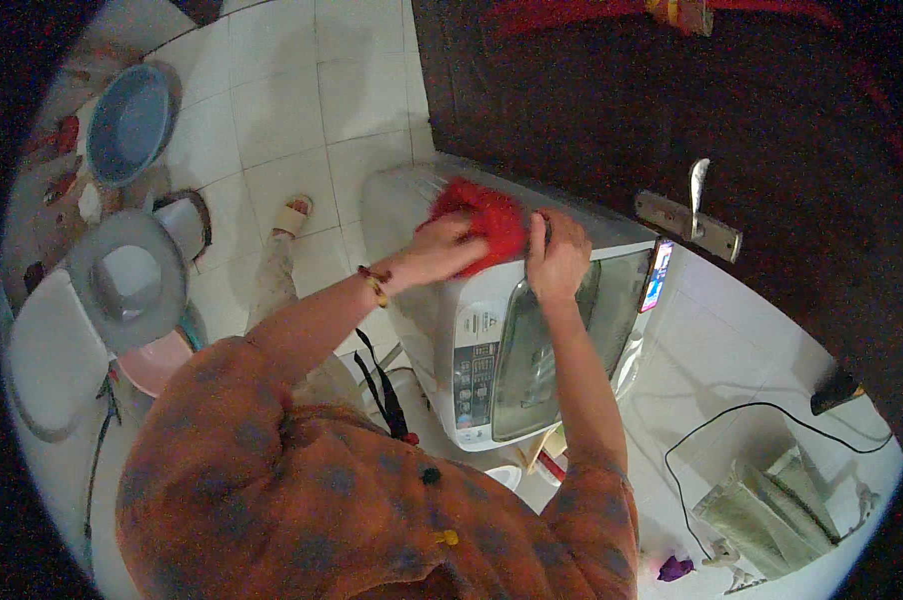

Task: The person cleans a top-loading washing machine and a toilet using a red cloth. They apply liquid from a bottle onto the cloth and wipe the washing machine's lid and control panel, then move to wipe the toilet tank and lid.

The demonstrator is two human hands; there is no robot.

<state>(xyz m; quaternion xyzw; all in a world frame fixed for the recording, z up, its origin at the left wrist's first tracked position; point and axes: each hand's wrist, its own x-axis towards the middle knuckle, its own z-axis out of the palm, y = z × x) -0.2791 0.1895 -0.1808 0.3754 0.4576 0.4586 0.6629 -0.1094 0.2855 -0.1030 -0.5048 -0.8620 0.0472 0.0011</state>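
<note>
A red cloth [489,221], blurred, lies over the back part of a white top-loading washing machine [481,300]. My left hand [448,244], with a beaded bracelet at its wrist, is closed on the cloth. Just to its right, my right hand [560,255] rests on the machine's rim beside the cloth, thumb apart from the fingers; its fingertips are partly hidden. Below this hand are the machine's clear lid [530,367] and the control panel [474,382]. A phone [655,276] with a lit screen stands at the machine's right edge.
A dark door with a metal handle [697,199] is beyond the machine. To the left are a blue basin [129,124], a toilet with a grey seat [165,277] and a pink basin [155,364]. Folded cloths [770,510] hang at right, near a black cable [680,442].
</note>
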